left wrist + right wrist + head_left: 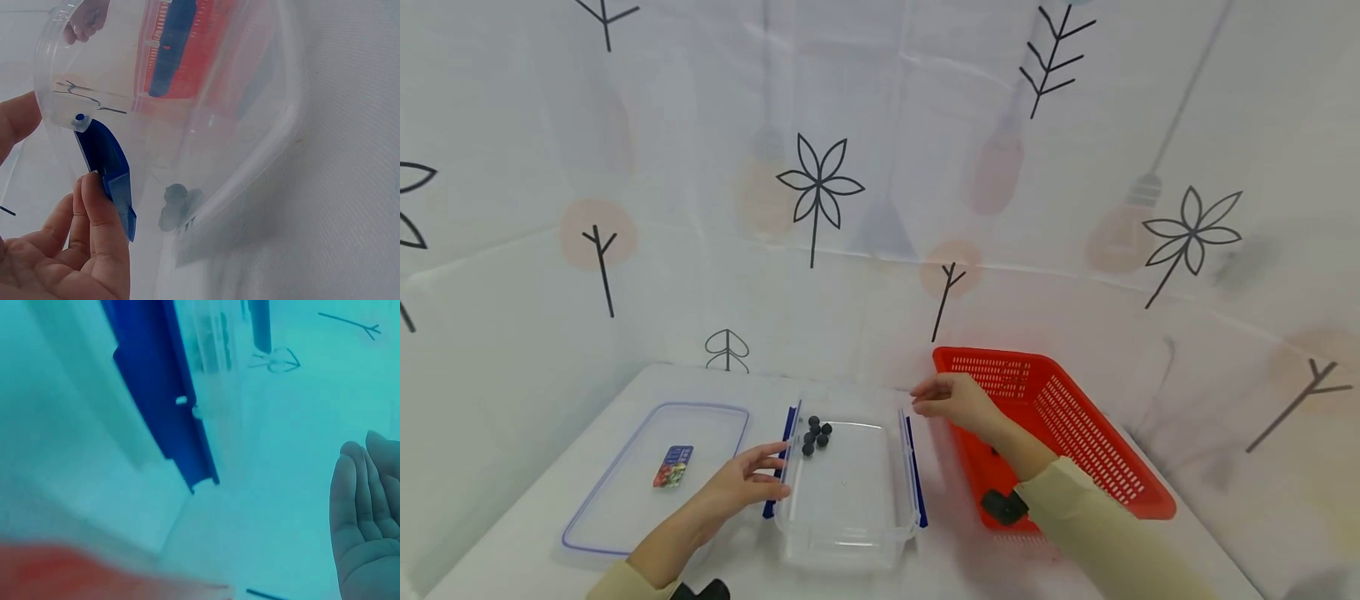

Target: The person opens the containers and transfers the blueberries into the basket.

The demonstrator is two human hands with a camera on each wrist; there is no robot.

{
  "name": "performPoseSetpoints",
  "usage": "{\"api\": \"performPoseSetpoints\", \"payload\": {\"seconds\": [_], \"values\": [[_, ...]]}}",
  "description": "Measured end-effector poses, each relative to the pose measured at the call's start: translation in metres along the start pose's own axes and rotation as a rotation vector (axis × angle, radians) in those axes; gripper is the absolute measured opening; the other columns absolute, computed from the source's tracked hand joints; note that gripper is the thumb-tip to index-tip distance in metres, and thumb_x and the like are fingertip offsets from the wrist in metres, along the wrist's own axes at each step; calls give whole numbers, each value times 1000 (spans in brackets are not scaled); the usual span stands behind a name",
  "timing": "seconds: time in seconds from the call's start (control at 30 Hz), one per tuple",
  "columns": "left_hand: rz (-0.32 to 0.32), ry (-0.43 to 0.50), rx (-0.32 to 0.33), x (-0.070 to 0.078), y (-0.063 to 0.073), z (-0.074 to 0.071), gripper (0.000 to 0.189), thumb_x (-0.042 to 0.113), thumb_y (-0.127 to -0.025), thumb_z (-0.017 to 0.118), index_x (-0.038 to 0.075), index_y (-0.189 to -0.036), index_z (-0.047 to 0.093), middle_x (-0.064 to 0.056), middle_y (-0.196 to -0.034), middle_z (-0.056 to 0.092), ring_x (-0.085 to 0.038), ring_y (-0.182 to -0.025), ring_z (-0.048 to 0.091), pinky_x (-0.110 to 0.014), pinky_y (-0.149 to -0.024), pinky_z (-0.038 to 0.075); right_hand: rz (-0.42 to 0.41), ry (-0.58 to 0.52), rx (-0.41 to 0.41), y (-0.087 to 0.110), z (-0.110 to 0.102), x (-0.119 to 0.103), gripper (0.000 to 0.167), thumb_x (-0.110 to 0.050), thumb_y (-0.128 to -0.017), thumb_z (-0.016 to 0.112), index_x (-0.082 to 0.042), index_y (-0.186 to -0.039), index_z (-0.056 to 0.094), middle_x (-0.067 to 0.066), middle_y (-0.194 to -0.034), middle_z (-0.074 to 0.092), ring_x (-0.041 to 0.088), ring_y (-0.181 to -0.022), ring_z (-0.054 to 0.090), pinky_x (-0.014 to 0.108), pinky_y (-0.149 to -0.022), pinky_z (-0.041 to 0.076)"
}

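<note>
Nearest the camera, pale sleeves (1101,521) are seen reaching in from below, a dark wrist unit (1003,507) being worn at the right cuff. Between them a clear container (842,546) is set upright on the white table (951,554), uncovered, so that its floor is left in view from above. Inside, several small dark balls (815,436) are clustered by the left wall towards the far end; why they are gathered there cannot be told. A left latch (109,150) and a right latch (150,369), both blue, are hung along the sides, which presumably leaves the rim free. The left latch is touched by the left hand (745,483), whose fingers are spread and relaxed, with the thumb by the rim; nothing is clasped, and the container is perhaps being steadied. The right hand (951,398) is poised near the far right corner, fingers loosely together, nothing held. To the left a flat lid (617,504) is laid apart, probably for access, with a small colourful packet (673,467) within its outline. At the right a red basket (1105,425) is placed, partly covered by the forearm. Behind, a patterned cloth (880,108) is hung.
</note>
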State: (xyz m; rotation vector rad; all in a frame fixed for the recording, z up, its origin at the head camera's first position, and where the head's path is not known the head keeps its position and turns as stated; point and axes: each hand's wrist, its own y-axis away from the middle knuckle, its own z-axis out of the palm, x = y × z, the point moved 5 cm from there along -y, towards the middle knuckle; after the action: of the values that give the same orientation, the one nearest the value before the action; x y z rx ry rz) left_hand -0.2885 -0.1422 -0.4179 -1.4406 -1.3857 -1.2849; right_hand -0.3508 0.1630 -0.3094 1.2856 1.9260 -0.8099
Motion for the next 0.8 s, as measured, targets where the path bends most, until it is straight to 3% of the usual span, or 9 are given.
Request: {"api": "performPoseSetpoints", "payload": {"seconds": [0.3,0.5,0.63,0.8], "values": [[-3,-1,4,0,-1,1,68,14,-75,78,10,-136,46,-10,-121,54,-22,-99,55,-48,-87,47,-65,-49,-51,-6,20,-14,20,-12,-86,67,-4,-104,67,8,-93,68,33,-93,63,40,-84,51],[-7,-9,4,-1,-2,0,68,15,-75,78,10,-135,46,-10,-121,55,-22,-98,55,-48,-87,47,-71,-59,-65,-14,32,-15,18,-12,-86,67,-7,-102,68,6,-92,68,24,-87,64,35,-81,52],[-10,-9,3,-2,-2,-1,69,16,-75,78,11,-136,46,-10,-121,54,-22,-98,55,-48,-87,47,-91,-54,-78,-19,41,-18,17,-13,-86,67,-6,-102,68,5,-90,68,27,-87,64,32,-79,53],[-10,-5,-3,-1,-1,0,69,16,-75,78,11,-136,46,-11,-122,54,-22,-98,55,-48,-87,46,-43,-71,-104,-23,54,-23,18,-15,-85,68,-8,-102,68,4,-90,67,22,-86,64,33,-81,52]]}}
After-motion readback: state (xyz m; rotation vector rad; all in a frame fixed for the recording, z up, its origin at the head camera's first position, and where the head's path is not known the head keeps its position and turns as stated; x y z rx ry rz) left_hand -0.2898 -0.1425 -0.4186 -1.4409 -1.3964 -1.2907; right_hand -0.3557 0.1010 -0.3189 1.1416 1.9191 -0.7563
